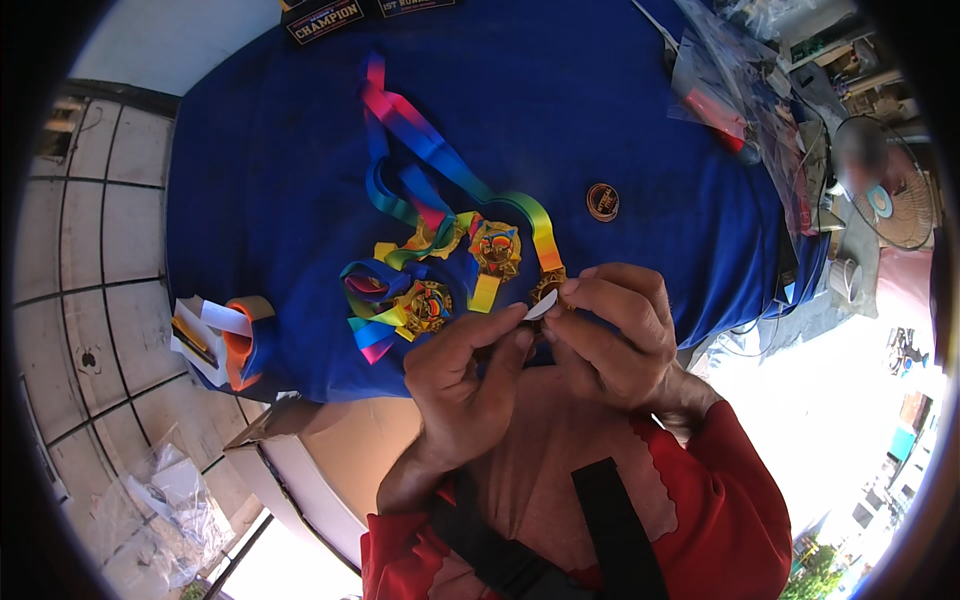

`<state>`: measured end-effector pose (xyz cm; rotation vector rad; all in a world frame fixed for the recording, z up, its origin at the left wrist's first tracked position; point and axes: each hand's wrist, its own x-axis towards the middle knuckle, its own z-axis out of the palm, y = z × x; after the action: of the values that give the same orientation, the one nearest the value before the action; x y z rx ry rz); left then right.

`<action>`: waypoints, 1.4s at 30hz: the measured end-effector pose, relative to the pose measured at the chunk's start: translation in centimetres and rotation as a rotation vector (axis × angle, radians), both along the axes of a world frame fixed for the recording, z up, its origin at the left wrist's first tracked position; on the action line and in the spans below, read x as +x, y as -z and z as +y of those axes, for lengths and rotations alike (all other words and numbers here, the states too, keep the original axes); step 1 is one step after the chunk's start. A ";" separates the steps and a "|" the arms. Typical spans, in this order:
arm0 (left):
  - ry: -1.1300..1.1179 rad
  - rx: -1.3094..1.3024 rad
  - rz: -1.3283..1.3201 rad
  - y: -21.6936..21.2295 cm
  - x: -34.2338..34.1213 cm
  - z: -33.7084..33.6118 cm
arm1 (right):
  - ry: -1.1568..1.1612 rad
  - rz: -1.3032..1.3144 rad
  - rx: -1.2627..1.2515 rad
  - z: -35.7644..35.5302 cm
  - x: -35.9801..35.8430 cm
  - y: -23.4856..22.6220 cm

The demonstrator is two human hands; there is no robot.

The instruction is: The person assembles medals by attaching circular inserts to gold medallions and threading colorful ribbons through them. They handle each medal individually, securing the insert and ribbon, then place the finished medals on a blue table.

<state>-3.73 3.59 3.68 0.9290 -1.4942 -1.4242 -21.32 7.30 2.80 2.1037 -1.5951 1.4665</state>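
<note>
My left hand (462, 362) and my right hand (622, 335) meet at the near edge of the blue-covered table. Between their fingertips they pinch a small white disc (541, 305), tilted and partly covered by the fingers. Right behind the disc is a gold medal (549, 282) on a rainbow ribbon (538, 222); whether the fingers also grip it is hard to see. A second gold medal (495, 250) lies just beyond my hands, and a third medal (425, 308) rests beside my left hand among coiled ribbon.
A dark round badge (602, 202) lies right of the ribbons. Black plaques (325, 20) stand at the far edge. Clear plastic bags (735, 80) cover the far right corner, near a fan (880, 185). An orange-and-blue holder (250, 340) sits at the left edge, above a cardboard box (330, 450).
</note>
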 end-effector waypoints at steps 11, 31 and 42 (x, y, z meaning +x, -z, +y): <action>-0.037 0.024 -0.038 0.0 1.2 0.8 | 0.057 0.108 -0.051 0.6 1.1 -0.1; 0.077 -0.360 -0.119 1.0 3.1 1.2 | -0.192 -0.327 0.114 2.1 3.1 1.6; 0.189 0.282 -0.210 6.4 2.9 3.4 | -0.166 -0.970 0.815 7.4 2.0 6.1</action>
<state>-0.83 6.98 -2.72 1.1633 -1.5942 -1.7518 -19.36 14.68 -3.30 1.9287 -2.7839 2.4334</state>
